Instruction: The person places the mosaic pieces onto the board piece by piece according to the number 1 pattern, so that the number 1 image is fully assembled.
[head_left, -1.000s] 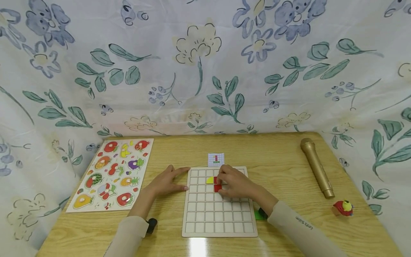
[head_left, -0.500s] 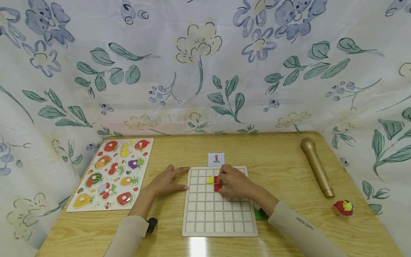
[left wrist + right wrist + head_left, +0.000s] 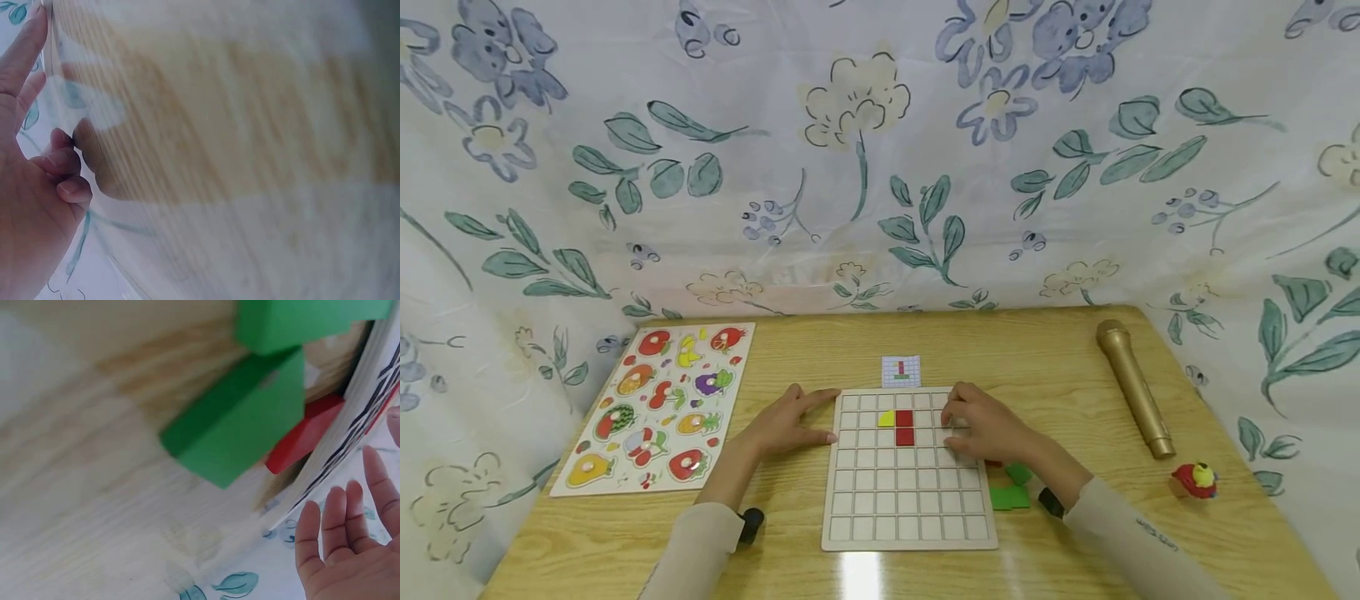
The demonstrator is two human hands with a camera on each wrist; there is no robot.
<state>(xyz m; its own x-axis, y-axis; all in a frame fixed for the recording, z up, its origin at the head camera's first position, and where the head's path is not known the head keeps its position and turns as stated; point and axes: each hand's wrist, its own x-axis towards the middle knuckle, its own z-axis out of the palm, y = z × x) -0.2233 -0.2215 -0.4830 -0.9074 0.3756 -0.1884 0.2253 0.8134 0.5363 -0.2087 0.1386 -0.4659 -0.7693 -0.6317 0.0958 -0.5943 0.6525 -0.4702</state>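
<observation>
A pale gridded board (image 3: 887,504) lies on the table. In its upper middle cells sit a yellow piece with one curved side (image 3: 887,418), a red square tile (image 3: 904,417) beside it, and another red square tile (image 3: 905,437) just below. My left hand (image 3: 782,425) touches the board's left edge with outstretched index finger and thumb; its other fingers are bent in the left wrist view. Over the board's right columns is my right hand (image 3: 988,425), holding nothing, its fingers loosely bent. Beside the board's right edge lie green pieces (image 3: 244,419) and a red piece (image 3: 306,434).
A small printed grid card (image 3: 901,372) lies behind the board. At left is a fruit puzzle board (image 3: 655,408). A gold microphone (image 3: 1135,387) and a small red-and-yellow toy (image 3: 1197,481) lie at right. A floral cloth (image 3: 880,167) hangs behind the table.
My right hand has let go of the lower red tile and moved right, uncovering both red tiles. More green pieces and a red one show beside the board. The left hand stays put.
</observation>
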